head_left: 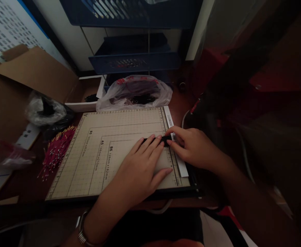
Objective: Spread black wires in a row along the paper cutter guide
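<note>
A cream paper-trimmer board (124, 120) with printed grid lines and B5, A5 and B6 size marks lies in front of me. My left hand (142, 168) rests flat on it, fingers stretched out over a narrow black strip (166, 139). At the board's right edge, my right hand (191, 145) pinches the strip's right end between thumb and index finger. Much of the strip is hidden under my fingers, so its exact kind cannot be made out. A white lettered bar (182, 168) runs along that edge, beside my right hand.
Left of the board lies a bundle of magenta wires (59, 149) with bare-looking tips. Behind stand a clear plastic bag (105, 101) holding dark pieces, an open carton (42, 72) and a blue shelf rack (137, 61). A black bag (59, 116) sits at left.
</note>
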{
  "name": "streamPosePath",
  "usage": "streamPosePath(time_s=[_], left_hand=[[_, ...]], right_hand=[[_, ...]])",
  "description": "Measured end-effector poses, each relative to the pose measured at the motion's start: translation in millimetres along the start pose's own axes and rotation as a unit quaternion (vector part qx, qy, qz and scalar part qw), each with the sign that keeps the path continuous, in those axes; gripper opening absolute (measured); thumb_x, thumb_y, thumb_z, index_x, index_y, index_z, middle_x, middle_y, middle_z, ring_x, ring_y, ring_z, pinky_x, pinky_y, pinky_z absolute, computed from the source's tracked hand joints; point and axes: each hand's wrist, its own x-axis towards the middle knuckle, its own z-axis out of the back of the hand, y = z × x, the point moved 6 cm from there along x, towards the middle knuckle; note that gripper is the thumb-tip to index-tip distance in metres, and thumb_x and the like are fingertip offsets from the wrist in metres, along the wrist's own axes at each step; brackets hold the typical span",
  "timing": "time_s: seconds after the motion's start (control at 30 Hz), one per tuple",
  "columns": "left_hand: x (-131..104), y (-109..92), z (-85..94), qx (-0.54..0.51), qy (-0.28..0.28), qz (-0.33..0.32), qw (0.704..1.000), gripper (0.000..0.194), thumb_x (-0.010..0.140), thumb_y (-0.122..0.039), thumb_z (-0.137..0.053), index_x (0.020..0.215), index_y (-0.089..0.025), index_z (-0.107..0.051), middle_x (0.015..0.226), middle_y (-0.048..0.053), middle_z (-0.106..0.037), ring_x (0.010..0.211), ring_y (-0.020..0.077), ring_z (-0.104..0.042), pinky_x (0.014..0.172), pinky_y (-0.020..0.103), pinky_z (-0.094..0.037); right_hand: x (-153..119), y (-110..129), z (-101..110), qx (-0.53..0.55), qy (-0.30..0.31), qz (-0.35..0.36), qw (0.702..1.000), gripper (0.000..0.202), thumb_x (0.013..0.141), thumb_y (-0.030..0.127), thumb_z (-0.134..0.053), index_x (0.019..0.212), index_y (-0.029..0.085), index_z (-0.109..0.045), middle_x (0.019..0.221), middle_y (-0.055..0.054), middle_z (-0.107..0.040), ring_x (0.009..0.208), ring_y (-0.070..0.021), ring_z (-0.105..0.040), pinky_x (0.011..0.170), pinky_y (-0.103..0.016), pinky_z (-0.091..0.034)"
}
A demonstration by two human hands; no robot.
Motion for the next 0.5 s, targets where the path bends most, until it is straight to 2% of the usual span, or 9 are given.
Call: streamPosePath(time_s=[0.13,0.27,0.5], left_hand=[[0.4,-1.5,0.2,0.001,0.002,0.001,1.0,0.067,0.111,-0.057,-0.037,0.155,-0.007,-0.05,0.167,0.014,-0.046,0.157,0.0313,-0.042,0.128,0.055,-0.04],[1.6,-4.9,-0.2,0.016,0.002,0.005,1.0,0.072,0.111,-0.061,-0.033,0.157,-0.006,-0.048,0.166,0.015,-0.046,0.156,0.0322,-0.043,0.128,0.054,-0.04],[-0.2,-1.8,-3.6,-0.003,0.027,0.016,1.0,0.076,0.109,-0.067,-0.036,0.163,-0.014,-0.042,0.172,0.011,-0.037,0.161,0.0307,-0.035,0.131,0.056,-0.035]], right_hand=[[-1.1,-0.9,1.9,0.003,0.01,-0.01,1.0,0.03,0.098,0.033,-0.05,0.12,0.025,-0.07,0.067,0.002,-0.061,0.062,-0.0109,-0.05,0.066,-0.027,-0.024],[-2.2,0.2,5.3,0.009,-0.012,0.006,1.0,0.031,0.097,0.033,-0.052,0.119,0.025,-0.072,0.067,0.002,-0.06,0.061,-0.0107,-0.049,0.066,-0.026,-0.026],[-1.2,1.3,2.1,-0.021,-0.038,0.015,0.999,0.031,0.092,0.029,-0.057,0.117,0.021,-0.073,0.066,0.001,-0.061,0.059,-0.0098,-0.051,0.063,-0.025,-0.027]])
